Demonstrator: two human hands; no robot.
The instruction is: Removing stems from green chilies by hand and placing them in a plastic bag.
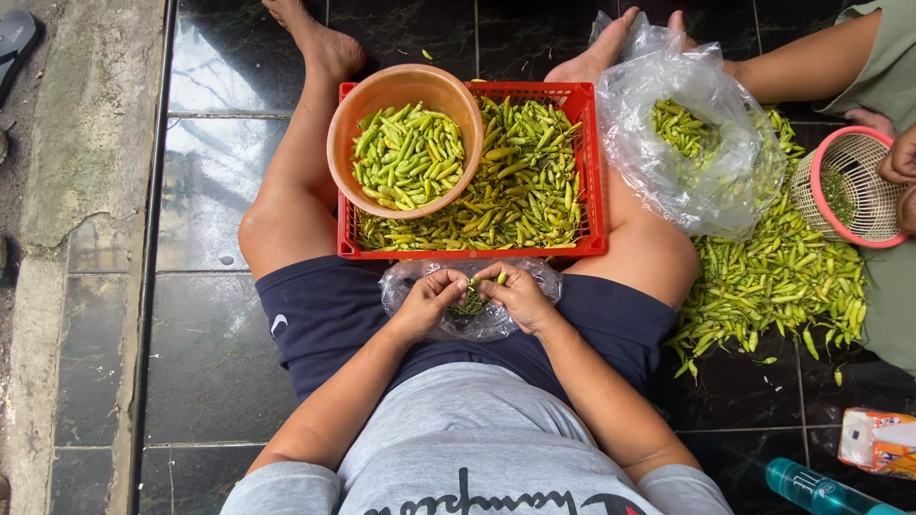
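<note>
My left hand [426, 301] and my right hand [516, 295] meet over my lap, both pinching a small green chili [485, 280] between their fingertips. Under them lies a small clear plastic bag [477, 319] holding dark green stems. Just beyond my hands stands a red plastic crate [569, 97] full of green chilies. An orange bowl [390, 91] of green chilies rests tilted on the crate's left corner.
A large clear bag [696, 133] of chilies leans on my right leg, with a loose pile of chilies [778, 281] on the dark tiled floor. Another person's hand holds a pink basket [854, 186] at right. A teal bottle [811, 486] and a packet [878, 441] lie lower right.
</note>
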